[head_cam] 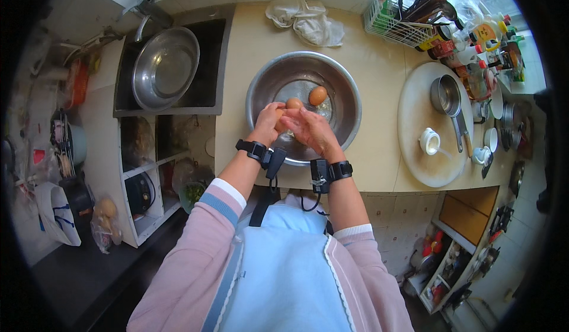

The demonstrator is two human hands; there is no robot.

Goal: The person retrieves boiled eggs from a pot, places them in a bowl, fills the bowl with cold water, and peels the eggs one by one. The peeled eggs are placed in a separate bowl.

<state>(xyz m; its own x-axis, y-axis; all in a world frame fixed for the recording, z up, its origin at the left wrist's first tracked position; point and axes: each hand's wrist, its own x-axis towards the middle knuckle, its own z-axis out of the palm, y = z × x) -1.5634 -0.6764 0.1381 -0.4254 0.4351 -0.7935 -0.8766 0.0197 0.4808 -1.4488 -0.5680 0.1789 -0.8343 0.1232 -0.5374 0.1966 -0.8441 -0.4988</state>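
Observation:
A wide stainless steel basin [349,110] stands on the counter before me. Both my hands are over its near part, close together. Between them is a brown egg [279,121], partly covered by fingers. My left hand [266,124] is curled around its left side. My right hand [309,130] is beside it, palm partly turned up with fingers loosely bent; whether it bears on the egg is hard to tell. Two more brown eggs lie in the basin: one egg [294,103] just beyond my fingertips, another egg [318,95] farther right. The basin's bottom looks wet and shiny.
Left, a metal bowl [166,67] rests tilted over the dark sink [212,65]. White cloths [311,23] lie behind the basin. On the right, a round cutting board [413,123] bears a small saucepan [446,94] and a white jar [430,141]. A wire utensil rack [395,25] and bottles stand back right.

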